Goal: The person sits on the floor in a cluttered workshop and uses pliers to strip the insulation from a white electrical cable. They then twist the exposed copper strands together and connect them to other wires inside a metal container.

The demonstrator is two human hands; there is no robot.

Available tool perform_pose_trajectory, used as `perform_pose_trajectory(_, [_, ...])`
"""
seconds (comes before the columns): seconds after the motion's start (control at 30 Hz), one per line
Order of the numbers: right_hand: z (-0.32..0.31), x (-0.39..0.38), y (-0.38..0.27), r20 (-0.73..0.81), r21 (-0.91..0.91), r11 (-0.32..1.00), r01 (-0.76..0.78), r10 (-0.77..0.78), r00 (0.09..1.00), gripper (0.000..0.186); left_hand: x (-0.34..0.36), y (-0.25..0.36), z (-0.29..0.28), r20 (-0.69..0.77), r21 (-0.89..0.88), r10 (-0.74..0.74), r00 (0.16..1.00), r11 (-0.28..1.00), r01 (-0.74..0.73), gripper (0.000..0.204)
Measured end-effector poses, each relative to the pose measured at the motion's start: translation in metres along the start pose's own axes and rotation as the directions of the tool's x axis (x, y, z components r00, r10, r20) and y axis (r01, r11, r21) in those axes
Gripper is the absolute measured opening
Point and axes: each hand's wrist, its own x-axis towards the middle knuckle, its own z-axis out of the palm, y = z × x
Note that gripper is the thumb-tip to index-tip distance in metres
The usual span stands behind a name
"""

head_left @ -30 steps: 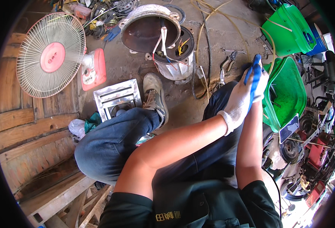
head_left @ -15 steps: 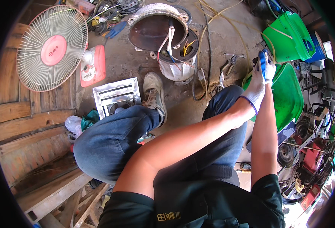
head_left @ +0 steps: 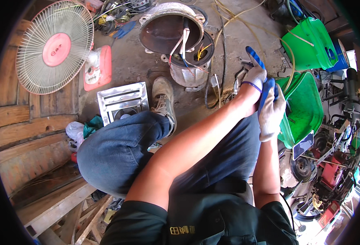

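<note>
Both my hands wear white knit gloves with blue-coated palms and fingers. My left hand point(head_left: 255, 70) is stretched out right of the middle, fingers extended and nothing visible in it. A purple cuff point(head_left: 252, 86) rings that glove at the wrist. My right hand point(head_left: 272, 110) is upright just beside the left wrist, its fingertips close against the heel of the left glove. Its fingers look mostly straight, and I see no object in it. Beyond my hands stands a round metal motor housing point(head_left: 182, 74) with loose wires point(head_left: 182, 45) and an open, tilted round cover point(head_left: 169, 11).
A pink-and-white fan point(head_left: 57, 49) stands at the far left. On the floor lies a shiny square metal frame point(head_left: 122, 90) by my shoe point(head_left: 162, 96). Two green plastic containers point(head_left: 306, 45) and tools point(head_left: 241, 75) are right of the housing. Machine parts point(head_left: 304, 167) crowd the right side.
My hands, pressed together over the green container before, have come back and left. The right hand has slid down from the left fingers to the left wrist.
</note>
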Motion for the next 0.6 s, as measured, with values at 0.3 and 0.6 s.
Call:
perform_pose_trajectory(0.3, [-0.004, 0.015, -0.015, -0.077, 0.347, 0.888, -0.303, 0.348, 0.934, 0.036, 0.029, 0.006, 0.025, 0.293, 0.225, 0.353, 0.888, 0.878, -0.423, 0.064])
perform_pose_trajectory(0.6, [0.004, 0.016, -0.018, -0.149, 0.503, 0.837, -0.217, 0.331, 0.932, 0.030, 0.017, 0.000, 0.041, 0.009, 0.304, 0.140, 0.990, 0.943, -0.136, 0.049])
